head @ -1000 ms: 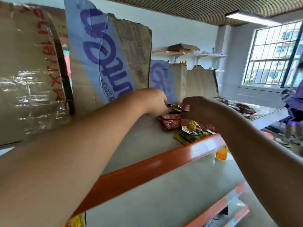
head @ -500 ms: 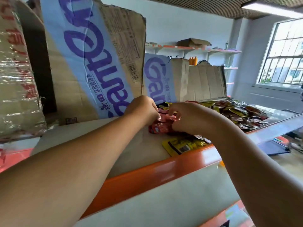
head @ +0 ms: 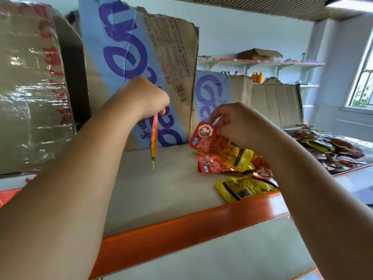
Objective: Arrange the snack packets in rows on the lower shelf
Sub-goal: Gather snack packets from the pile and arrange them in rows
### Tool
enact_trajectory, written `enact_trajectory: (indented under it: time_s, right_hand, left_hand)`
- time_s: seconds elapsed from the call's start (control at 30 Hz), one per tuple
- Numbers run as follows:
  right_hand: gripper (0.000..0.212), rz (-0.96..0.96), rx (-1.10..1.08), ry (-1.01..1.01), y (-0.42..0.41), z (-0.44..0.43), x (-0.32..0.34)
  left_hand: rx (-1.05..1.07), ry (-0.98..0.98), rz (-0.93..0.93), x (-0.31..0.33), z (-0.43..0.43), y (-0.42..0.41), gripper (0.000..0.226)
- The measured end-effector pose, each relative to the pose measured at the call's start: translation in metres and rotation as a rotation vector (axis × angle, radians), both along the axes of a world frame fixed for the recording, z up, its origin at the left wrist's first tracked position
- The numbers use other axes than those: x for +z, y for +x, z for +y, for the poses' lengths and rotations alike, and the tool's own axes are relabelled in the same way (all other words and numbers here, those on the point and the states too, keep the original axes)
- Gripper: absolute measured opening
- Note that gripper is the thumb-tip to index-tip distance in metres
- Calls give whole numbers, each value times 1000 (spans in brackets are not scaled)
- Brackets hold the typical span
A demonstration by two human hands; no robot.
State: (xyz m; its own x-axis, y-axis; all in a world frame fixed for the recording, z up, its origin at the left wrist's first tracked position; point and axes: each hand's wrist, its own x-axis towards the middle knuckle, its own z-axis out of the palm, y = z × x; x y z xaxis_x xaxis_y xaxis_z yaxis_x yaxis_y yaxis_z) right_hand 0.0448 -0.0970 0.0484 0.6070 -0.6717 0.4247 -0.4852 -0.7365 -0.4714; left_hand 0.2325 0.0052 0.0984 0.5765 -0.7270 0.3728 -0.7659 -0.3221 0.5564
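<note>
My left hand (head: 145, 98) pinches the top of an orange-and-yellow snack packet (head: 154, 138) that hangs edge-on above the grey shelf board (head: 161, 188). My right hand (head: 240, 122) grips the top corner of a red-and-yellow packet (head: 214, 141), lifted off a small heap. Another red packet (head: 212, 165) and a yellow packet (head: 244, 188) lie on the shelf under and in front of it. A larger pile of dark, red and yellow packets (head: 331, 148) lies further right on the same shelf.
Tall cardboard boxes with blue-purple print (head: 141, 67) and a taped box (head: 30, 87) stand along the back of the shelf. The shelf has an orange front rail (head: 181, 229). Wall shelves with orange bottles (head: 257, 77) and a window are at the far right.
My hands have come apart. The left hand has lifted one packet up and to the left; the right hand has raised a red packet off the heap.
</note>
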Motion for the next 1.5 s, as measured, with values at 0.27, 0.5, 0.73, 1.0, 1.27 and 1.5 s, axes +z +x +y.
enact_trajectory:
  time_s: [0.27,0.5,0.73,1.0,1.27,1.5]
  right_hand:
    - [40,130,27,65,51,15,-4]
    - [27,111,-86,27,67,24,-12]
    - [30,280,-105,-277,77,49,-5]
    - [31,546,-16,-91,86,37,-17]
    - [68,738,-128,-94,88,38,-35]
    - [80,864,-151,11,89,41,-23]
  left_hand:
    - [-9,554,105,-43,-20,4,32]
    - [-1,624,105,-68,-35,11,30]
    - [4,798,76,-56,-23,17,63]
    - [-31,936,-239,-46,1,-16,79]
    - [-51,939,-310,-53,-7,8,72]
    - [-68,944,-290,-53,4,-2,77]
